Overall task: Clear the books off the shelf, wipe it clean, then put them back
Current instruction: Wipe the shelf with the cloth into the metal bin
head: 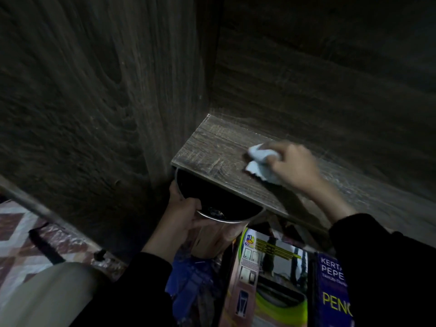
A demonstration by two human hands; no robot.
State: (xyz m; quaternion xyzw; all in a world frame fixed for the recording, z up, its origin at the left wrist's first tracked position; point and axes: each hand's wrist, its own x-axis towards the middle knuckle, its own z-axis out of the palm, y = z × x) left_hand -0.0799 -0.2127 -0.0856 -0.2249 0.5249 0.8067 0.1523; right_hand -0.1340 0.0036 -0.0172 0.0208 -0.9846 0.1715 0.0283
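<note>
A blue book (pixel 330 291) below reads "KERTA", "PEPE", "PENC" — cut off. The right hand (pixel 295 164) curls its fingers round a white cloth (pixel 259 161) on the shelf (pixel 212 147); the left hand (pixel 181 213) grips a metal can (pixel 219 234) by its rim under the shelf edge.

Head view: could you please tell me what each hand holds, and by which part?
Right hand pinches a crumpled white cloth by its bunched end; left hand grips a shiny metal bin by its rim.
</note>
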